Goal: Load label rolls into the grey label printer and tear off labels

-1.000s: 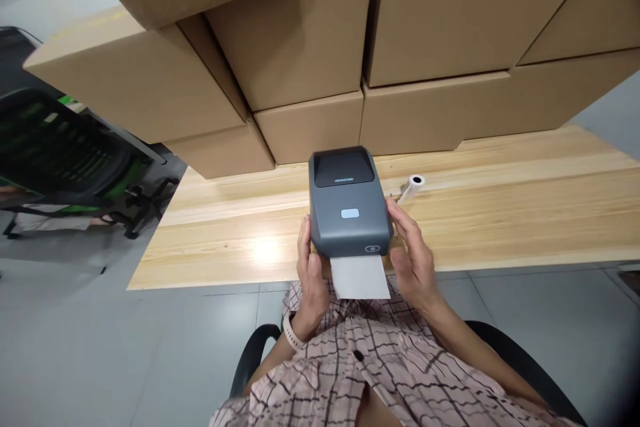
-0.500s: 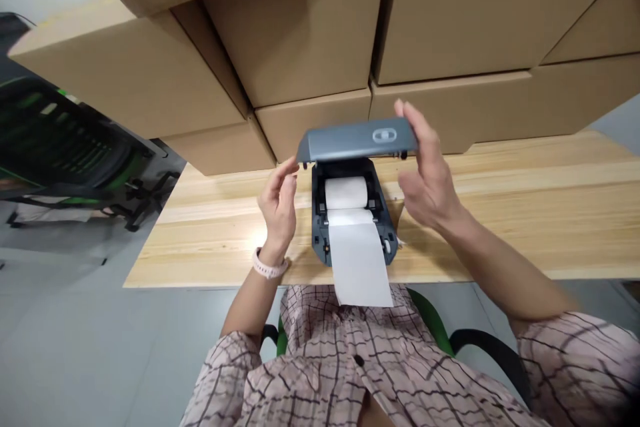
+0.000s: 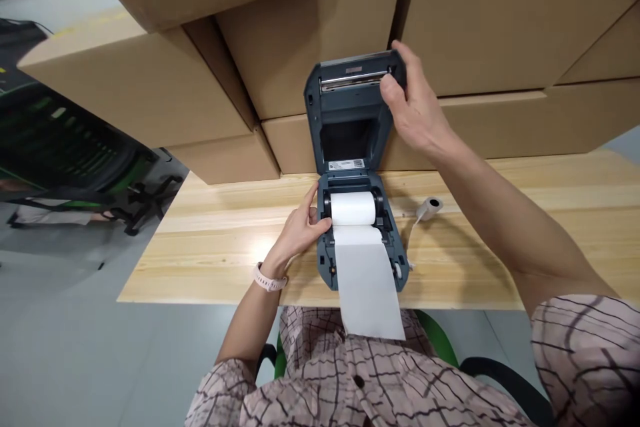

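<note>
The printer lid has swung fully upright since a moment ago, right hand gripping its top edge; the left hand rests open-fingered against the paper roll, its axis crosswise, just rightward.

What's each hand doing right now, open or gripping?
Left hand: open, fingers touching the paper roll end.
Right hand: gripping the raised printer lid at its top corner.
</note>
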`<action>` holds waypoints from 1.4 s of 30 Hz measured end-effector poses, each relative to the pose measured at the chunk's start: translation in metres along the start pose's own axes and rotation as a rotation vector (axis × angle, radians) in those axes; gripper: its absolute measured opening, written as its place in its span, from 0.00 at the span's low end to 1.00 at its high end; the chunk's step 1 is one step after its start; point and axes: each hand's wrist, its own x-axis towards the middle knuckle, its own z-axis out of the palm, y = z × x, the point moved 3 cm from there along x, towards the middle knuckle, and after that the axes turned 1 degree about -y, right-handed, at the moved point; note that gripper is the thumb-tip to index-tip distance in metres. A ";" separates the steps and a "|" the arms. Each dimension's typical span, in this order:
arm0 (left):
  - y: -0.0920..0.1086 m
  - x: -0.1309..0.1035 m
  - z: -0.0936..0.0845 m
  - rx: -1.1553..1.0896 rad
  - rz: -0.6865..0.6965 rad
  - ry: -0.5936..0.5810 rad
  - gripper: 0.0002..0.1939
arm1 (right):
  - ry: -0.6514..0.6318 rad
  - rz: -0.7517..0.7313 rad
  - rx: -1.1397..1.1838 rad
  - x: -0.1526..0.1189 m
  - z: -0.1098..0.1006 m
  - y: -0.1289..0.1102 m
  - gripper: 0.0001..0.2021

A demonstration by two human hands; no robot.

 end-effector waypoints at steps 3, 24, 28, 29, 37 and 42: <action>0.001 0.000 0.003 0.011 -0.032 0.008 0.50 | 0.182 -0.205 -0.058 -0.019 -0.011 -0.030 0.25; 0.001 -0.002 0.003 0.105 -0.020 -0.093 0.51 | -1.018 -0.115 0.323 -0.066 -0.011 -0.042 0.54; 0.000 -0.003 0.003 0.101 -0.032 -0.092 0.51 | -0.759 -0.030 0.365 -0.067 -0.067 -0.004 0.52; -0.001 -0.003 0.004 0.094 -0.033 -0.089 0.51 | -0.719 0.030 0.327 -0.068 -0.075 0.007 0.53; -0.002 -0.004 0.004 0.013 -0.049 -0.074 0.51 | -0.775 0.423 0.132 -0.078 -0.061 0.067 0.56; -0.004 -0.004 0.004 -0.014 -0.054 -0.078 0.51 | -0.803 0.461 0.210 -0.088 -0.027 0.084 0.59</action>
